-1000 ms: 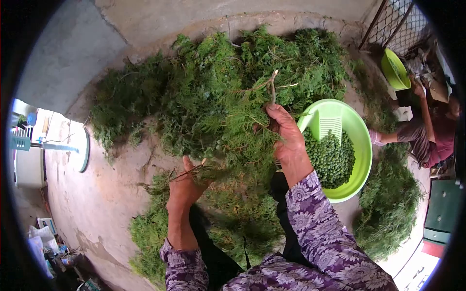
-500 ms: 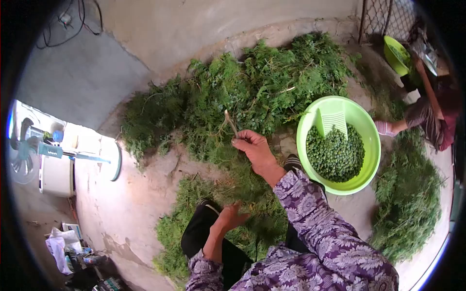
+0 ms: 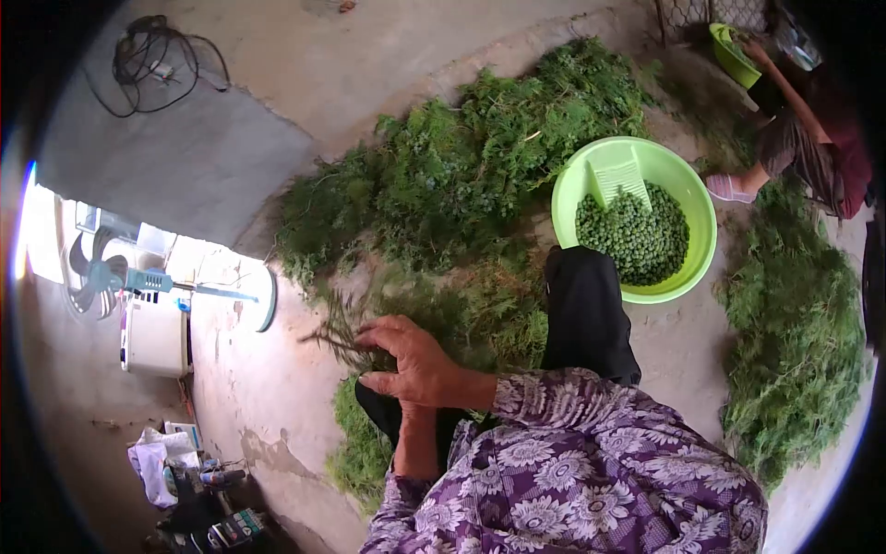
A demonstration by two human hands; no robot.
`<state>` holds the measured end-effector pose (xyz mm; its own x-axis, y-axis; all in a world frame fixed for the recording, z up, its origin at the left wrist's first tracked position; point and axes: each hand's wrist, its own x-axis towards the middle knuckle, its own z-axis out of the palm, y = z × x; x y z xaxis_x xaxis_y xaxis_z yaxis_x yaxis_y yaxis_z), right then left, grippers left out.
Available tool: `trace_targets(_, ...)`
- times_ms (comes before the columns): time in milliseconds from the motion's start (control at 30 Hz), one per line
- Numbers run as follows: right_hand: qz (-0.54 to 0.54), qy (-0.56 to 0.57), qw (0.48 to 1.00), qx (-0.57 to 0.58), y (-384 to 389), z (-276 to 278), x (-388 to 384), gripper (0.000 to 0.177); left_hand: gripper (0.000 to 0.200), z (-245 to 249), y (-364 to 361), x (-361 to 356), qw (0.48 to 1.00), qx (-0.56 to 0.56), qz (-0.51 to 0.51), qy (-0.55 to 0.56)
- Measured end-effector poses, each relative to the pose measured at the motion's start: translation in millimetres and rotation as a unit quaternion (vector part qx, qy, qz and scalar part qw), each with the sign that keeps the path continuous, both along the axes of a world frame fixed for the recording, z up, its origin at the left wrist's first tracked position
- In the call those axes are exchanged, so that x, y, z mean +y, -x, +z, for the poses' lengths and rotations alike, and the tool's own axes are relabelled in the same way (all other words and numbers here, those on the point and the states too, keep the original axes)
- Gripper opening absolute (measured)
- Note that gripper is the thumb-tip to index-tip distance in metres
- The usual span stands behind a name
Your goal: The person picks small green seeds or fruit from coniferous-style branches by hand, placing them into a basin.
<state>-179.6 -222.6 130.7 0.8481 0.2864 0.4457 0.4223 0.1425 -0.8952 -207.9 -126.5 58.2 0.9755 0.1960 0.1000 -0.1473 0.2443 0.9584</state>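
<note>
My right hand [image 3: 420,365] reaches across to the left, thumb and fingers apart, over my left wrist. Right at its fingertips is a leafy evergreen sprig [image 3: 340,334], its bare stem end pointing left and its foliage smeared by motion. My left forearm [image 3: 416,441] comes up from below; its hand is hidden behind the right one. Beyond the hands lies a long heap of green branches [image 3: 443,175]. To the right of my knee stands a lime-green basin [image 3: 703,222] with a ridged washboard side, holding many small green berries [image 3: 637,235].
A fan [image 3: 101,272] stands at the left by a white box [image 3: 155,337]. More cut branches [image 3: 789,342] lie on the right. Another person's arm [image 3: 796,102] reaches to a green basin [image 3: 734,57] at upper right. A coiled cable [image 3: 157,69] lies upper left.
My right hand has come down and left from above the branches, its pinch on a stripped twig now released. It now covers my left hand. My view has shifted, and my right knee shows beside the basin.
</note>
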Motion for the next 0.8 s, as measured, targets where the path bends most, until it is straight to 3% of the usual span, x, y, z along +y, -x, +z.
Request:
trace_targets(67, -0.021, -0.051, 0.996, -0.072, 6, 9, -13, 0.041, 0.047, 17, 5, 2, 0.995, -0.032, -0.006, 0.094)
trace_targets(133, -0.027, -0.026, 0.996, -0.081, 10, 20, -41, 0.040, 0.045, 42, 10, 2, 0.992, -0.041, 0.003, 0.123)
trace_targets(200, 0.023, -0.103, 0.989, 0.102, 15, 19, -61, 0.032, 0.042, 81, 11, -3, 0.983, 0.106, 0.089, 0.122)
trace_targets(233, 0.017, -0.134, 0.982, 0.132, 16, 12, -69, 0.030, 0.034, 84, 20, 6, 0.989, 0.111, 0.090, 0.043)
trace_targets(267, 0.012, -0.164, 0.973, 0.162, 14, 3, -76, 0.029, 0.034, 88, 24, 8, 0.988, 0.106, 0.101, 0.049)
trace_targets(333, 0.019, -0.170, 0.964, 0.205, 14, -13, -92, 0.025, 0.034, 99, 28, 6, 0.978, 0.054, 0.035, 0.201)
trace_targets(367, 0.013, -0.182, 0.950, 0.252, 15, -18, -97, 0.021, 0.031, 105, 31, 2, 0.973, 0.052, 0.030, 0.221)
trace_targets(500, 0.043, -0.159, 0.953, 0.255, 16, -24, -102, 0.018, 0.030, 87, 27, 10, 0.959, 0.094, 0.042, 0.263)
trace_targets(600, 0.064, -0.137, 0.963, 0.221, 16, -4, -99, 0.018, 0.029, 89, 22, -3, 0.954, 0.107, 0.042, 0.277)
trace_targets(667, 0.013, -0.073, 0.993, 0.087, 13, 10, -97, 0.022, 0.027, 84, 16, -5, 0.953, 0.123, 0.040, 0.276)
trace_targets(800, 0.033, 0.017, 0.999, -0.007, 5, 23, -92, 0.028, 0.028, 93, 10, -23, 0.957, 0.100, 0.064, 0.266)
